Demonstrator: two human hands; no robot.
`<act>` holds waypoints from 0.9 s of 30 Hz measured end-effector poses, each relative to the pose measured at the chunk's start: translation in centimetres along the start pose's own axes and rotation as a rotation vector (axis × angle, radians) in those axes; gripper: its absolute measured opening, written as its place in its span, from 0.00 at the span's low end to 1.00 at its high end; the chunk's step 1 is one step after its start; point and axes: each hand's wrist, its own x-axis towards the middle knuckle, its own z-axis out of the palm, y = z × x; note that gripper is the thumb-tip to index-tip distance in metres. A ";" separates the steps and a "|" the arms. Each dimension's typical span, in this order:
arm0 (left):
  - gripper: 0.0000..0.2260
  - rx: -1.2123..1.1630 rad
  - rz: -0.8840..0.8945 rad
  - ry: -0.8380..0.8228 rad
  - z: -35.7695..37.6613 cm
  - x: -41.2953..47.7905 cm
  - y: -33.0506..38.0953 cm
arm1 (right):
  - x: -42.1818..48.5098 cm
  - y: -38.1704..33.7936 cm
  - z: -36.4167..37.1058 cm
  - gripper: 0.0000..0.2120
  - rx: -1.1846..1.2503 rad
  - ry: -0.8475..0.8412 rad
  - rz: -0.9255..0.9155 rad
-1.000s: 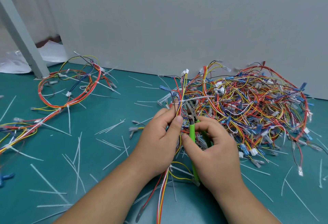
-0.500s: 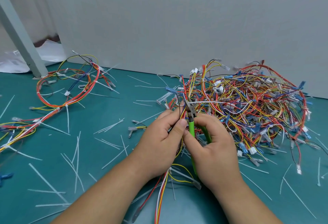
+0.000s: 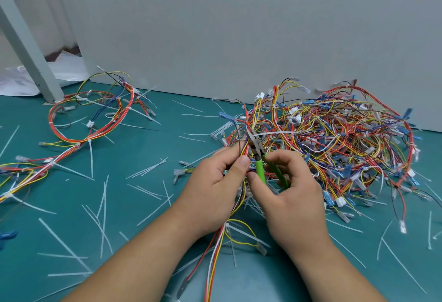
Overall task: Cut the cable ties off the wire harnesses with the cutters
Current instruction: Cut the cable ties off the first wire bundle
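My left hand point(image 3: 215, 184) pinches a wire harness point(image 3: 216, 251) of red, yellow, white and orange wires that runs down between my forearms. My right hand point(image 3: 291, 191) grips the green-handled cutters point(image 3: 259, 158). Their metal jaws point up and left, right beside the wires above my left thumb, near a white cable tie point(image 3: 279, 133) that sticks out to the right. A white tie point(image 3: 227, 226) also binds the harness lower down.
A big tangled pile of harnesses point(image 3: 339, 143) lies at the right, against the grey wall. Another looped harness point(image 3: 95, 120) lies at the back left by a grey post point(image 3: 26, 48). Cut white tie strips point(image 3: 102, 208) litter the green mat.
The wire ends held by my left hand have dropped lower and the cutters' jaws have moved up and closer to the bundle. Both hands stay together.
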 end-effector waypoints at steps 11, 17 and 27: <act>0.17 -0.089 -0.045 -0.014 -0.2 -0.1 0.5 | 0.3 0.7 0.3 0.21 -0.056 -0.030 -0.071; 0.23 -0.029 -0.016 -0.040 -0.4 -0.2 0.8 | 0.6 1.2 0.2 0.19 -0.037 -0.037 -0.077; 0.20 -0.004 -0.011 -0.044 -0.5 -0.3 0.3 | 0.6 1.9 0.0 0.15 -0.070 -0.033 -0.009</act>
